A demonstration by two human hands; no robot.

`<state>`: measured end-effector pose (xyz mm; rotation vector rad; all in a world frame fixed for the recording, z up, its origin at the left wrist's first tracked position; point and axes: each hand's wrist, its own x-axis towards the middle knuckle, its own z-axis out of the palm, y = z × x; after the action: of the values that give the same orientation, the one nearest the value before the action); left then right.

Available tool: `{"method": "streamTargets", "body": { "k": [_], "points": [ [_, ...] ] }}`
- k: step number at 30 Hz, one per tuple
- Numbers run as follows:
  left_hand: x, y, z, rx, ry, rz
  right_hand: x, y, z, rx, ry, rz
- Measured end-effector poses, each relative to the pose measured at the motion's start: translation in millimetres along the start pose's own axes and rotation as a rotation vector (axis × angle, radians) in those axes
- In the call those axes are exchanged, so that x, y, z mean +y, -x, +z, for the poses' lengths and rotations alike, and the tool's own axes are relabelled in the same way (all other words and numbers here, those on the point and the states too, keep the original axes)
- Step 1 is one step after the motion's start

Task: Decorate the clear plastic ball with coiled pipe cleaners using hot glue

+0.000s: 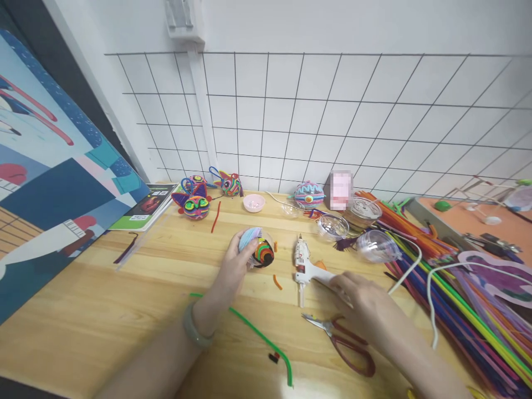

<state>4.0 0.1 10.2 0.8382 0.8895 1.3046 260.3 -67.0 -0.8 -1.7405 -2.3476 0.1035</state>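
Wooden tabletop (137, 310): red-handled scissors (348, 343) at 5 o'clock. At 4, your right hand (366, 307) grips the glue gun (306, 271) by its handle. Dial centre: your left hand (233, 265) clamps the striped ball (262, 252). Pink bowl (254, 207) beyond, at 12.

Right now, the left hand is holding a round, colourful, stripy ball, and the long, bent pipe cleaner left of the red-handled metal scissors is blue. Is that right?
Not quite: the head view shows the pipe cleaner is green, not blue. The left hand does hold the ball.
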Motion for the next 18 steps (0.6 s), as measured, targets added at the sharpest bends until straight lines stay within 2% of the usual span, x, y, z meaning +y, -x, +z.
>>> {"method": "streamTargets", "body": {
  "k": [2,4,6,8,10,12,14,18],
  "points": [
    [0.1,0.4,0.5,0.0,-0.006,0.004,-15.3,8.2,-7.4,-0.081,0.032,0.055],
    [-1.4,1.3,1.2,-0.016,-0.023,0.008,-30.8,10.6,-10.8,-0.107,-0.012,-0.015],
    [-5.2,3.4,2.4,-0.044,-0.049,0.005,-44.0,8.4,-11.0,-0.011,-0.112,-0.105],
    [-11.0,7.0,4.2,-0.081,-0.087,-0.01,-53.3,4.8,-9.6,0.16,-0.213,-0.179],
    [-17.0,12.0,6.5,-0.114,-0.129,-0.033,-58.4,2.3,-8.1,0.31,-0.289,-0.211],
    [-21.0,17.1,9.2,-0.14,-0.152,-0.056,-59.5,1.1,-8.7,0.375,-0.344,-0.205],
    [-21.3,20.9,11.8,-0.161,-0.138,-0.099,-57.4,0.2,-12.7,0.32,-0.382,-0.157],
    [-13.5,21.5,14.5,-0.158,-0.037,-0.219,-47.3,0.1,-27.2,0.058,-0.399,0.021]
  ]
}}
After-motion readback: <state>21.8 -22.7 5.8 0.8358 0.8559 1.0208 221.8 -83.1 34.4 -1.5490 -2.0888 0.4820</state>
